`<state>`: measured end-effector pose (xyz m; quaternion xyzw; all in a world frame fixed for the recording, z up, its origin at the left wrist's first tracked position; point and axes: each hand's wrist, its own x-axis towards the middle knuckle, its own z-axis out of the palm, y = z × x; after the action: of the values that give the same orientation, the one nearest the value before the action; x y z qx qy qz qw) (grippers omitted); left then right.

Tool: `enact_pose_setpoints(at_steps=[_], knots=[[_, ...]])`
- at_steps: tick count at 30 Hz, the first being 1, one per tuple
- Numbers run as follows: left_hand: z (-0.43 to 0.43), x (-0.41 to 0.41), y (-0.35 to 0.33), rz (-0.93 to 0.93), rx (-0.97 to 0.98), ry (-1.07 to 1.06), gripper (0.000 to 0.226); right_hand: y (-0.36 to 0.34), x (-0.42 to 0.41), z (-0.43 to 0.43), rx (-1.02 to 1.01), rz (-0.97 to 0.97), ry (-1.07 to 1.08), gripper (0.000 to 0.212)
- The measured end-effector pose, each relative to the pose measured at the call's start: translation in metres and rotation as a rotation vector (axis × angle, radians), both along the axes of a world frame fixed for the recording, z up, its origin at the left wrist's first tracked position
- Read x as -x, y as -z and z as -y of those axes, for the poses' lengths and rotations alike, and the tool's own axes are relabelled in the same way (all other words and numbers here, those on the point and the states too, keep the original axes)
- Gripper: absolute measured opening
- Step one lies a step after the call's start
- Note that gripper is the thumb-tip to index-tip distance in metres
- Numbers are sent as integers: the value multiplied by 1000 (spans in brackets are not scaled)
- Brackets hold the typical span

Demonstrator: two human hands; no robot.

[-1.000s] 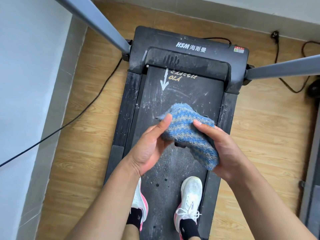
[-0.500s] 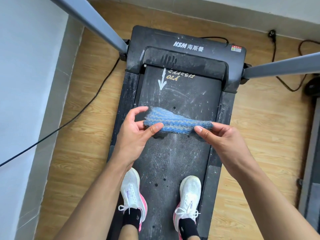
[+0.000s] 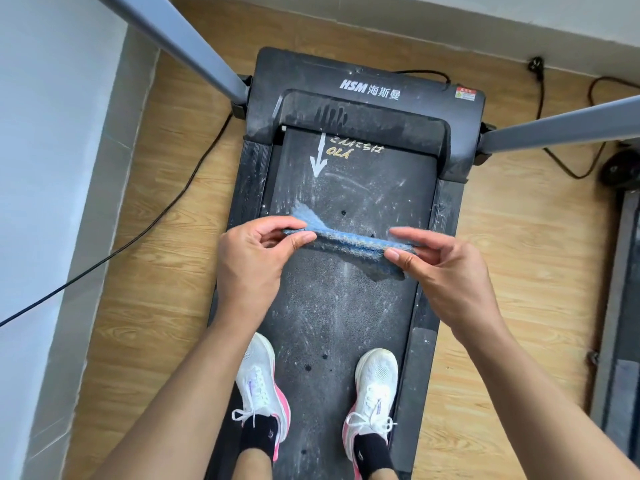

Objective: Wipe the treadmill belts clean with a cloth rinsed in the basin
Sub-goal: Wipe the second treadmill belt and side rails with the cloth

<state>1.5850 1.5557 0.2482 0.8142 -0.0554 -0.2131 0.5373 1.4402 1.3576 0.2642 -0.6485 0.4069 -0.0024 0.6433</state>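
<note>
A blue and grey striped cloth (image 3: 349, 241) is stretched flat and edge-on between both hands, above the middle of the treadmill belt. My left hand (image 3: 252, 251) pinches its left end between thumb and fingers. My right hand (image 3: 446, 268) pinches its right end the same way. The black belt (image 3: 346, 306) below is dusty, streaked with white marks and dotted with dark spots. A white arrow and yellow lettering are printed near its front. No basin is in view.
My two white shoes (image 3: 263, 379) stand on the belt's rear part. Grey handrail posts (image 3: 187, 46) rise from both front corners. A black cable (image 3: 138, 233) runs across the wooden floor at the left beside a white wall. A second machine's edge (image 3: 620, 306) stands at the right.
The bunched cloth has been pulled out into a flat strip. My hands moved apart, each to one end, and dropped lower over the belt.
</note>
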Motion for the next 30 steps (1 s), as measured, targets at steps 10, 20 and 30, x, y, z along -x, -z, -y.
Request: enact_pose_setpoints(at_steps=[10, 20, 30], knots=[[-3, -22, -29, -24, 87, 462, 26, -23, 1, 10, 392, 98, -163, 17], [24, -10, -25, -187, 272, 45, 25, -35, -33, 2, -184, 158, 134, 28], [16, 2, 3, -278, 122, 97, 33, 4, -22, 7, 296, -91, -34, 19]])
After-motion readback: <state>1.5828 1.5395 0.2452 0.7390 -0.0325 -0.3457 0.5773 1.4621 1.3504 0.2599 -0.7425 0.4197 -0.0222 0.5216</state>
